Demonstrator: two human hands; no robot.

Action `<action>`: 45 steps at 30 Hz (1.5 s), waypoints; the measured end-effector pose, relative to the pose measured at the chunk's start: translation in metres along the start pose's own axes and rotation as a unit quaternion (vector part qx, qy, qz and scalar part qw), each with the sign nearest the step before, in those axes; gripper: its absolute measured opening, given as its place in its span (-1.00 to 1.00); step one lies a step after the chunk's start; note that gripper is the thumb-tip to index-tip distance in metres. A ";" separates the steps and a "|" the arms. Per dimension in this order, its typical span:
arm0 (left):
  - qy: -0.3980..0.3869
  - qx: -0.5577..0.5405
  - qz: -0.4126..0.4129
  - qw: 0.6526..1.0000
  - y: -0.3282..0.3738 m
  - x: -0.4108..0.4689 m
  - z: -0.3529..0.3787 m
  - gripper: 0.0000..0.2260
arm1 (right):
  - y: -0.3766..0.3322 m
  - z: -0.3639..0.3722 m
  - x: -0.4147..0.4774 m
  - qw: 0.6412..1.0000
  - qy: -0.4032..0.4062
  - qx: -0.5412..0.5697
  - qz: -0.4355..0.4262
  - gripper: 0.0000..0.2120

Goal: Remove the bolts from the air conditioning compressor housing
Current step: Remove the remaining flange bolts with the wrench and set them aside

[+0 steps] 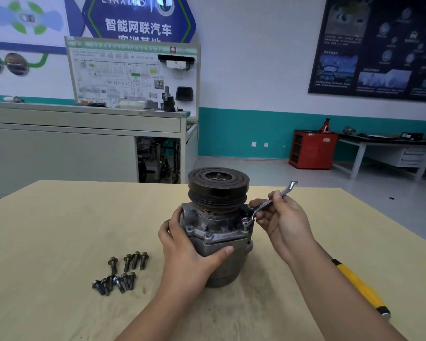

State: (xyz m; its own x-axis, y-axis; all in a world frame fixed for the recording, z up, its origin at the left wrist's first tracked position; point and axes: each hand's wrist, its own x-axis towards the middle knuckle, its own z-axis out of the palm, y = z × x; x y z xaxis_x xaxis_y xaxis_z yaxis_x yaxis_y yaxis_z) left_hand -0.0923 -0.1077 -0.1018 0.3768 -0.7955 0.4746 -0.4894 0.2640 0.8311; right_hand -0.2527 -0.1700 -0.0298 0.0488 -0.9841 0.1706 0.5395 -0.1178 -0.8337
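Observation:
The grey compressor housing (217,232) stands upright on the wooden table (59,230), its black grooved pulley (218,187) on top. My left hand (190,252) wraps round the housing's left side, thumb across the front. My right hand (283,217) grips a silver ring wrench (266,204). The wrench's ring end sits on a bolt (246,221) at the flange's right corner. Several removed bolts (119,273) lie loose on the table to the left of the housing.
A yellow-handled tool (359,289) lies on the table under my right forearm. Beyond the table stand a grey cabinet bench (59,143), a red tool cart (312,148) and a desk at the right wall.

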 end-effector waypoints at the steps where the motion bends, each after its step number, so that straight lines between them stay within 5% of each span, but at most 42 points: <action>1: -0.001 0.000 0.000 1.000 0.000 0.000 0.000 0.04 | -0.001 0.000 0.000 1.000 0.004 0.006 -0.013 -0.76; 9: 0.001 0.001 -0.002 1.000 0.002 -0.001 -0.001 0.05 | -0.018 -0.004 -0.027 0.981 -0.008 -0.055 -0.187 -0.88; 17: 0.004 0.007 -0.002 1.000 0.002 0.000 0.000 0.07 | 0.002 -0.001 -0.064 0.886 -0.064 -0.263 -0.377 -0.92; 33: 0.000 0.014 -0.010 1.000 0.003 0.000 -0.001 0.07 | 0.029 0.002 -0.067 0.868 0.009 -0.287 -0.405 -0.60; 37: -0.007 0.007 -0.013 1.000 0.004 -0.001 -0.001 0.06 | 0.029 0.008 -0.060 0.903 0.053 -0.193 -0.380 -0.84; 45: -0.013 0.009 -0.016 1.000 0.002 0.000 -0.001 0.04 | 0.018 0.009 -0.027 0.966 0.122 -0.080 -0.212 -0.79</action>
State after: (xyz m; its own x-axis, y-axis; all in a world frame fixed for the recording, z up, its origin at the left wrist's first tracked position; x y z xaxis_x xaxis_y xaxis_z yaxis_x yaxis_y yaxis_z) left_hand -0.0925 -0.1060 -0.0997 0.3717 -0.8174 0.4401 -0.4917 0.2288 0.8402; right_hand -0.2373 -0.1442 -0.0447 -0.3578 -0.8428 0.4020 0.3300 -0.5169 -0.7899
